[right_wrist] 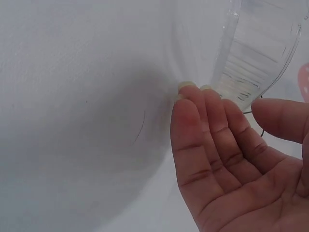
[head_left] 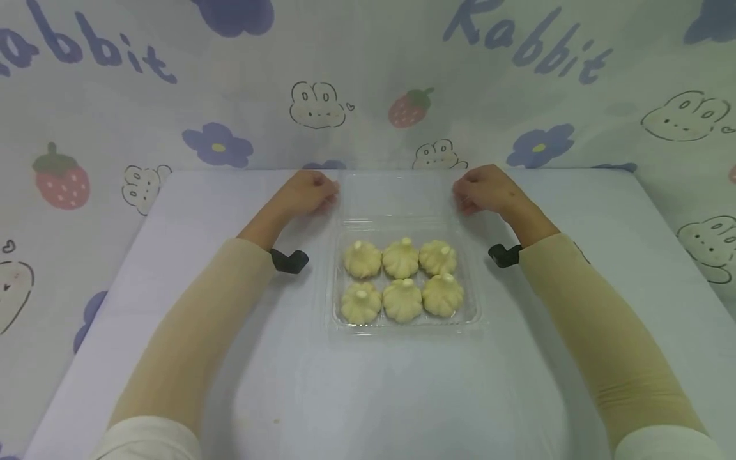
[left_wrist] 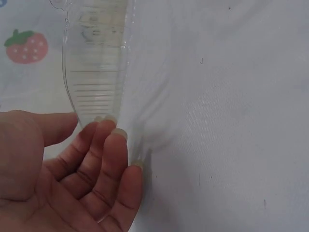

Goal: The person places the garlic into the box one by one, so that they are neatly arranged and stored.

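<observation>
A clear plastic clamshell box [head_left: 405, 329] sits on the table with its hinged lid [head_left: 397, 195] raised at the far side. In its base, several pale, ridged, garlic-bulb-shaped pieces [head_left: 402, 300] form two rows, stems up. My left hand [head_left: 310, 193] pinches the lid's left edge; the left wrist view shows thumb and bent fingers [left_wrist: 115, 159] at a corner of the lid [left_wrist: 96, 72]. At the opposite edge, my right hand [head_left: 485, 188] pinches the lid. Its thumb [right_wrist: 277, 116] meets the lid corner in the right wrist view, fingers curled on the other side.
White cloth covers the table [head_left: 391, 396]. Behind it hangs a printed cloth [head_left: 368, 57] with rabbits, strawberries and flowers, close beyond the lid. Black camera mounts [head_left: 290, 262] stick out from both wrists.
</observation>
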Demonstrator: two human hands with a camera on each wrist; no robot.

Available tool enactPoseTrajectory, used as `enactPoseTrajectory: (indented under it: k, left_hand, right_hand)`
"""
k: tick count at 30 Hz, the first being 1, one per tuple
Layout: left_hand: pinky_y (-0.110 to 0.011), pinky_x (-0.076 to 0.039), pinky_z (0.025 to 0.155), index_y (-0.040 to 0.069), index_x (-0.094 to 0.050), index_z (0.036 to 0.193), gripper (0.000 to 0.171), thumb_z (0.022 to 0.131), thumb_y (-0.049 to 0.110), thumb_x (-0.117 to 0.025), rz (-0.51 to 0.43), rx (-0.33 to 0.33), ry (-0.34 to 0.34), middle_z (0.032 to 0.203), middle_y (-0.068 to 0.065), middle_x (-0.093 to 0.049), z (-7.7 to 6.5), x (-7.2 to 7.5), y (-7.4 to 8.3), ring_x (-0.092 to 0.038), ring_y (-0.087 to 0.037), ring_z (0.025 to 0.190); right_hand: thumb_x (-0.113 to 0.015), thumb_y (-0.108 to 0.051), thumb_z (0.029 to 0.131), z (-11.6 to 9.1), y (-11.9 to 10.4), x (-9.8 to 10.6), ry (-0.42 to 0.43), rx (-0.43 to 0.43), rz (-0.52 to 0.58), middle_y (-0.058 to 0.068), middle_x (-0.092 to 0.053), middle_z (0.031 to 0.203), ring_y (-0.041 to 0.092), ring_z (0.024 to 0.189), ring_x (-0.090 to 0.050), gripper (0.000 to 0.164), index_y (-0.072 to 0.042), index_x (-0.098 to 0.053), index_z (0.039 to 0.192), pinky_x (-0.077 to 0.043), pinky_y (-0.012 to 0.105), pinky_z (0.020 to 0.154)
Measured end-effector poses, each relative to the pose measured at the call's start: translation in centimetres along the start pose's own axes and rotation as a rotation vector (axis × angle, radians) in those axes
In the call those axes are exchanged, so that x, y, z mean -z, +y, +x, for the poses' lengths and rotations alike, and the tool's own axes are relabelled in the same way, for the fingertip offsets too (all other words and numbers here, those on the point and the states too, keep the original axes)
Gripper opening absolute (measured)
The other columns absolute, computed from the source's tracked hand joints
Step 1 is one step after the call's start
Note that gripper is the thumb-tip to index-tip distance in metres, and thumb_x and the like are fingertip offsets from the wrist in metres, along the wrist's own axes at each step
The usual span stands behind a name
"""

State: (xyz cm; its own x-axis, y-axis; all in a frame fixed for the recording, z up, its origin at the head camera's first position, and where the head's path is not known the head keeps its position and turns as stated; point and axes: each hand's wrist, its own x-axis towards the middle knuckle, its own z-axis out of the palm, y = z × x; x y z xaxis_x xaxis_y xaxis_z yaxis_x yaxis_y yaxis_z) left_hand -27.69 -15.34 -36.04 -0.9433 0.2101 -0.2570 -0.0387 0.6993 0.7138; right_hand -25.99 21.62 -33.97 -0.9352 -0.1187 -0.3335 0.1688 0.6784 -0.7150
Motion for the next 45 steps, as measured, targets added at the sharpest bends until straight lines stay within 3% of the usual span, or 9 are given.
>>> enactPoseTrajectory:
  k: [5,12,20,29,38,45]
  left_hand:
    - [-0.035,-0.05,0.079,0.001,-0.07,0.107,0.035,0.11,0.032,-0.055,0.028,-0.023,0.027,0.099,-0.014,-0.069,-0.2,-0.1,0.2,-0.065,-0.024,0.086]
    - [-0.036,-0.051,0.081,0.0,-0.069,0.11,0.033,0.109,0.03,-0.056,-0.007,-0.044,0.058,0.106,-0.014,-0.07,-0.4,-0.2,0.3,-0.068,-0.028,0.091]
    - [-0.038,-0.051,0.082,0.001,-0.067,0.116,0.03,0.108,0.027,-0.053,-0.009,-0.092,0.111,0.11,-0.015,-0.072,-0.9,0.0,0.6,-0.067,-0.028,0.095]
    - [-0.038,-0.051,0.078,0.004,-0.065,0.118,0.028,0.108,0.029,-0.056,-0.024,-0.169,0.174,0.114,-0.011,-0.073,-1.6,0.3,1.0,-0.069,-0.027,0.096]
    - [-0.039,-0.051,0.081,0.006,-0.064,0.123,0.028,0.109,0.029,-0.056,-0.026,-0.197,0.206,0.115,-0.008,-0.071,-2.8,0.6,1.6,-0.069,-0.024,0.095]
    - [-0.038,-0.05,0.08,0.007,-0.062,0.122,0.025,0.107,0.028,-0.061,-0.049,-0.274,0.251,0.114,-0.007,-0.07,-3.9,0.9,2.2,-0.07,-0.025,0.092]
  right_hand:
    - [-0.056,-0.025,0.107,0.0,0.1,-0.1,0.011,0.029,-0.013,0.013,-0.069,0.102,0.02,0.085,-0.069,0.035,0.006,-0.067,0.119,-0.059,0.035,0.083]
    - [-0.056,-0.023,0.107,-0.1,0.2,-0.3,0.037,0.06,-0.017,0.016,-0.07,0.103,0.023,0.088,-0.071,0.033,0.005,-0.068,0.12,-0.059,0.037,0.084]
    - [-0.056,-0.023,0.108,-0.9,0.0,0.0,0.08,0.088,0.04,0.019,-0.07,0.116,0.024,0.096,-0.072,0.033,0.003,-0.066,0.125,-0.058,0.04,0.091]
    - [-0.057,-0.03,0.109,-1.9,-0.1,0.5,0.119,0.142,0.029,0.021,-0.069,0.123,0.026,0.102,-0.073,0.037,0.001,-0.063,0.129,-0.054,0.046,0.099]
    - [-0.061,-0.033,0.107,-3.2,-0.5,0.8,0.164,0.205,0.036,0.021,-0.07,0.121,0.025,0.1,-0.073,0.04,0.001,-0.063,0.128,-0.054,0.045,0.098]
    - [-0.064,-0.038,0.106,-4.4,-0.6,1.3,0.199,0.235,-0.003,0.016,-0.072,0.118,0.021,0.099,-0.073,0.042,-0.003,-0.064,0.129,-0.053,0.048,0.098]
